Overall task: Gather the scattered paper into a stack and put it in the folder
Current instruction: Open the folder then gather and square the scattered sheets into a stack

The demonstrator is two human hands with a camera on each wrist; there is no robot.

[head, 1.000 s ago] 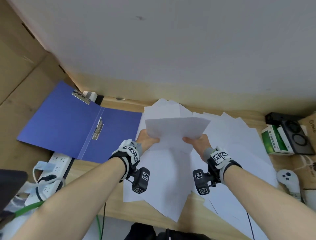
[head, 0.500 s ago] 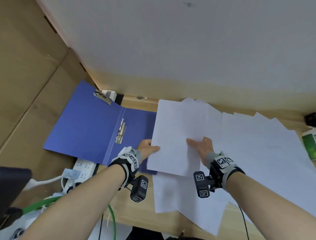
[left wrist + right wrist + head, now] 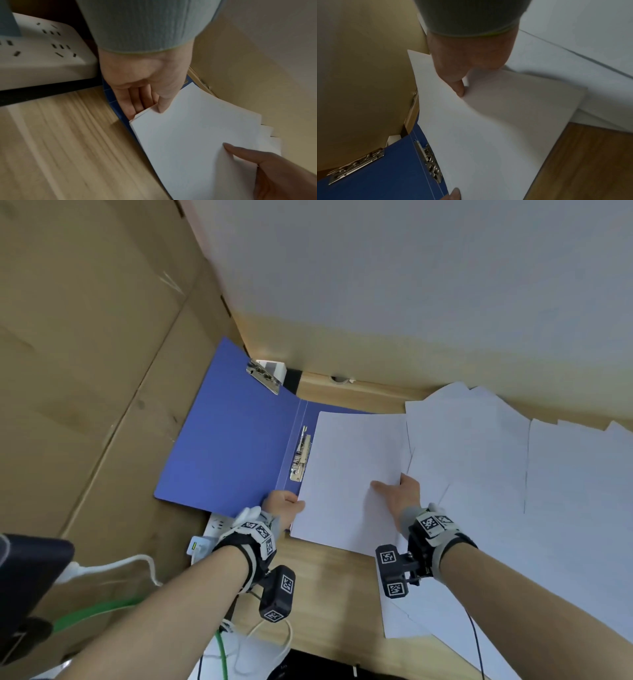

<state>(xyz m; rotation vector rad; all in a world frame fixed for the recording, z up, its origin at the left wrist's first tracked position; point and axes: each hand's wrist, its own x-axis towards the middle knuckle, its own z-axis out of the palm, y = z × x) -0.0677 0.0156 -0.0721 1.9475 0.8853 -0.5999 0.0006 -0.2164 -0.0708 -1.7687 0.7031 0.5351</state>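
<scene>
Nearby, loose sheets (image 3: 513, 474) and a power strip (image 3: 42, 44) flank the folder (image 3: 233, 446).

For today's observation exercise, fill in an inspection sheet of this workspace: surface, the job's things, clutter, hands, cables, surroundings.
Surface: light wooden desk, largely covered by paper on the right.
Job's things: blue folder lies open, metal clip at its spine; a paper stack is over its right half; loose sheets lie spread to the right.
Clutter: white power strip at the desk's left edge.
Hands: left hand pinches the stack's near left corner; right hand grips its right edge, thumb on top.
Cables: white cable and green cable by the left forearm.
Surroundings: cardboard panels on the left, white wall behind.
</scene>
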